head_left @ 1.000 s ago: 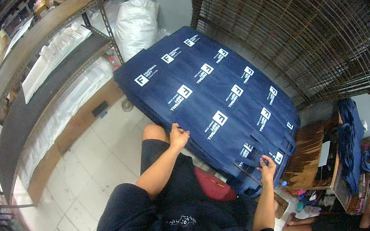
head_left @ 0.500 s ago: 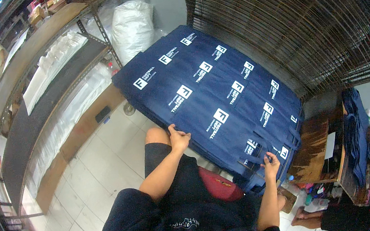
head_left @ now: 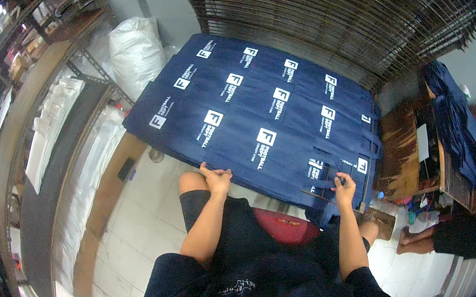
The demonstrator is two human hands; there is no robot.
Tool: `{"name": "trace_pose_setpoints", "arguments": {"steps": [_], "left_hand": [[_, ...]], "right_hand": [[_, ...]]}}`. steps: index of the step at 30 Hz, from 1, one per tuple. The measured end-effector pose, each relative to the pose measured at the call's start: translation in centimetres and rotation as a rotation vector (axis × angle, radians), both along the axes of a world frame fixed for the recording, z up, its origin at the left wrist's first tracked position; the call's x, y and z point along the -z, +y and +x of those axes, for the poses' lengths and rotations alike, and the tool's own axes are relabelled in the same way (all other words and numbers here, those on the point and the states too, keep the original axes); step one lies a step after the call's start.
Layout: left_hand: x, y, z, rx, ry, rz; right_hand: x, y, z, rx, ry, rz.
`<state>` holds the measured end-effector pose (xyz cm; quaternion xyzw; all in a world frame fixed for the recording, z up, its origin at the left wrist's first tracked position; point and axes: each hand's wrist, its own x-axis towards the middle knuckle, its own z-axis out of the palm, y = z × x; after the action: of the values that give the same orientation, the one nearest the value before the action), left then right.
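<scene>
The seated person leaned over a surface [head_left: 396, 156] spread with overlapping dark blue fabric bags [head_left: 257, 110], each bearing a white printed square. The left hand [head_left: 217, 181] rested on the near edge of the spread, fingers curled down onto the cloth, seemingly pressing it flat rather than gripping. The right hand [head_left: 343, 183] sat at the near right corner, where the bags were stacked thickest; its fingers appeared pinched on a dark strap or bag edge [head_left: 323, 185], though the view there was too small to be sure which. A large white sack [head_left: 134, 54] stood beyond the far left corner, and more blue fabric [head_left: 454, 116] hung over a wooden stand at the right. Another person's bare feet [head_left: 415, 239] showed on the tiled floor [head_left: 141, 231] nearby. To handle this step well, I judged the left hand should hold the layers steady while the right drew only the top piece, keeping the rows aligned.
</scene>
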<state>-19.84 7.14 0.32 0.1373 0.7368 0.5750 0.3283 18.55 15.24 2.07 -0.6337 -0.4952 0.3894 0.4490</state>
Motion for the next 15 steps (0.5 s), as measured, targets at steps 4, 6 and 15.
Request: {"name": "trace_pose_setpoints", "arguments": {"steps": [4, 6, 15], "left_hand": [[-0.5, 0.0, -0.1, 0.022, -0.03, 0.004], [-0.1, 0.0, -0.2, 0.006, -0.049, 0.036], [-0.5, 0.5, -0.4, 0.014, -0.123, 0.037]], "right_hand": [[-0.1, -0.3, -0.3, 0.0, -0.004, 0.016], [0.8, -0.5, 0.1, -0.003, 0.011, 0.039], [1.6, -1.6, 0.1, 0.055, -0.064, 0.041]]}}
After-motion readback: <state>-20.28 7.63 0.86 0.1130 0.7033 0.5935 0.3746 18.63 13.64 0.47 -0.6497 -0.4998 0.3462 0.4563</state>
